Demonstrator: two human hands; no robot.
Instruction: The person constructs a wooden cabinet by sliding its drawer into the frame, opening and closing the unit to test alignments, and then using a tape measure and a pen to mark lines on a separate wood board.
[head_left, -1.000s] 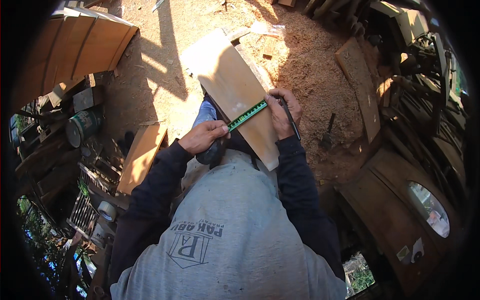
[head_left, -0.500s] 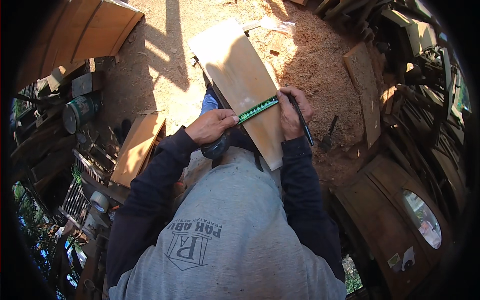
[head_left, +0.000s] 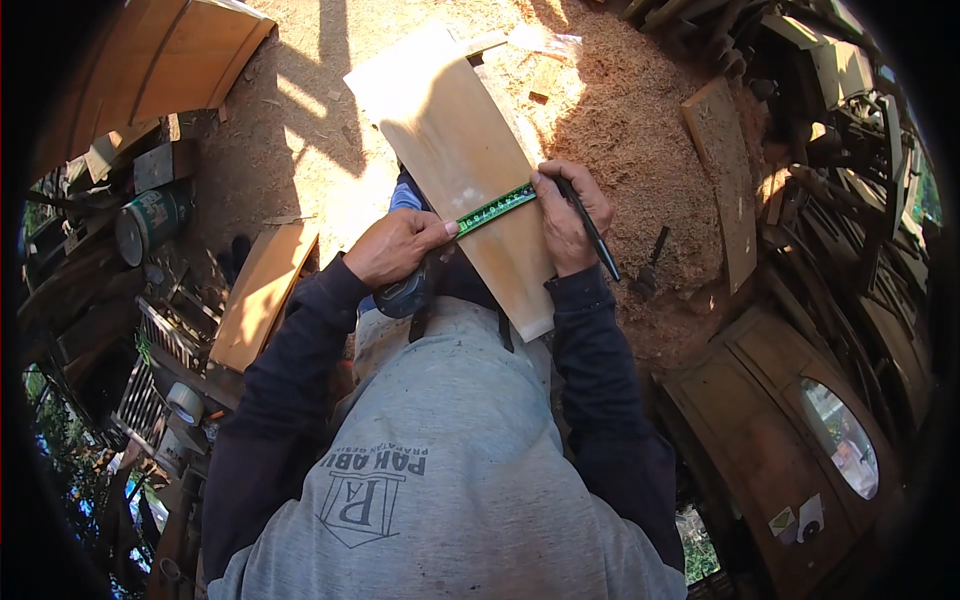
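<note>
Mid-frame, a wooden board [head_left: 455,150] is apparently being measured — green tape blade [head_left: 496,209] pinched by left hand [head_left: 398,247] and right hand [head_left: 573,218], pen [head_left: 597,238] gripped too — steadiness needed.

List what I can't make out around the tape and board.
All in the head view:
Green tape, right end: covered by the right hand.
Tape's finest graduations: too small.
Board, underside: hidden by its upper face.
Board's far-end grain: washed out by sunlight.
Left hand, palm: turned away.
</note>
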